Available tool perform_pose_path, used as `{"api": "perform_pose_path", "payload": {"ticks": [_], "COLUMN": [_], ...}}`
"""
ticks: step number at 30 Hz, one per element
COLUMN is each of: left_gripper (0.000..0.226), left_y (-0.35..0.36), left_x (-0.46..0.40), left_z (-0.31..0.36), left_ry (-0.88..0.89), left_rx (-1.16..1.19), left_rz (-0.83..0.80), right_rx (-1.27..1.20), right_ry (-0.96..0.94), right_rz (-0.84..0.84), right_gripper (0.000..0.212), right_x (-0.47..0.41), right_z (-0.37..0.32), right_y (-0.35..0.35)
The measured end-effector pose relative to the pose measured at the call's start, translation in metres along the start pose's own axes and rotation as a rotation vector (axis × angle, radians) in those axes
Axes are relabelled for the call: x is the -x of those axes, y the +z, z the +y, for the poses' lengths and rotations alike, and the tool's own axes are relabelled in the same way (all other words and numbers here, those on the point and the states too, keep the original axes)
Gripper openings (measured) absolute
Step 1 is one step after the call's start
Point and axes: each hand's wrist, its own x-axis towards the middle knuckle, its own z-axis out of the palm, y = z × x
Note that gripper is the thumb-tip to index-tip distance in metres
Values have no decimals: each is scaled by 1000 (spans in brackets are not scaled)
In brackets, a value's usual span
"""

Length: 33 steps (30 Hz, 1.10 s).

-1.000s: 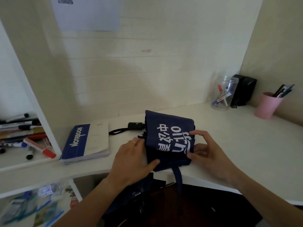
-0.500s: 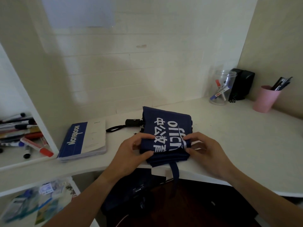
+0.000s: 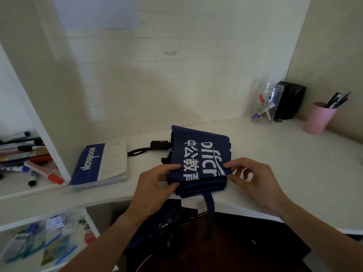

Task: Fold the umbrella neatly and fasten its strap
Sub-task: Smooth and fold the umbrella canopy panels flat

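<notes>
Navy fabric with white lettering is what you have under your hands: the umbrella (image 3: 200, 158) lies collapsed on the white worktop (image 3: 275, 154), close to its front edge, its canopy gathered into flat layered folds. Its black handle (image 3: 159, 145) points left, with a black wrist loop (image 3: 136, 152) lying on the worktop beside it. The navy strap (image 3: 209, 205) hangs unfastened off the front edge of the worktop, down toward the dark space below.

Your left hand (image 3: 155, 185) pinches the left side of the folded canopy, thumb on top and fingers curled under the lower folds. Your right hand (image 3: 253, 179) pinches the right edge of the top panel between thumb and fingertips, near the end of the printed lettering.

Just left of the handle's loop lies a blue and white notebook (image 3: 102, 165), flat on the worktop. Farther left, a shelf compartment holds a heap of markers (image 3: 29, 160). At the back right corner stand a clear jar (image 3: 268, 104) with a few markers inside, a black box (image 3: 289, 102) touching it from behind, and a pink cup (image 3: 318, 118) holding dark pens. A sheet of paper (image 3: 96, 10) is fixed to the wall above.
</notes>
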Motion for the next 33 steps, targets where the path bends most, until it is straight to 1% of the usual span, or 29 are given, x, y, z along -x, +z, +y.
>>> {"api": "perform_pose_path", "payload": {"ticks": [2,6,9,12,16,18,19,20,22,24,26,27,30,31,33], "left_gripper": [46,33,27,23,22,19,15,15,27,34,34,32,20,20,22], "left_y": [-1,-1,-1,-1,-6,-6,-5,-4,-1,1,0,0,-1,-1,-3], "left_x": [2,3,4,0,-7,-10,-12,-15,-22,-29,-37,-41,-45,-44,-39], "left_z": [-3,-6,-11,-12,-4,2,4,6,5,4,2,-1,-13,-16,-19], "left_ry": [32,212,247,174,-6,-88,-120,-136,-130,-127,-125,-113,-68,-63,-58], "left_rx": [-35,-199,-234,-210,-130,-1,35,22,-74,-54,-22,-56,-280,-332,-332], "left_rz": [26,65,78,31,-54,-14,19,41,-5,-93,-143,-149,-171,-189,-202], "right_rx": [55,201,285,330,337,332,331,328,327,329,327,333,360,368,387], "right_ry": [-26,-126,-183,-211,-214,-222,-227,-231,-228,-229,-242,-249,-235,-217,-188], "right_rz": [19,44,30,9,-36,-44,-46,-49,-49,-35,-12,-1,2,-9,-56], "right_gripper": [33,27,25,23,27,26,26,25,26,27,28,28,31,33,36], "right_x": [0,1,3,3,2,2,2,1,0,-2,-6,-8,-11,-11,-9], "right_z": [1,3,7,9,9,10,10,10,10,9,8,7,7,8,7], "right_y": [1,4,4,3,2,2,2,2,2,2,1,1,2,2,3]}}
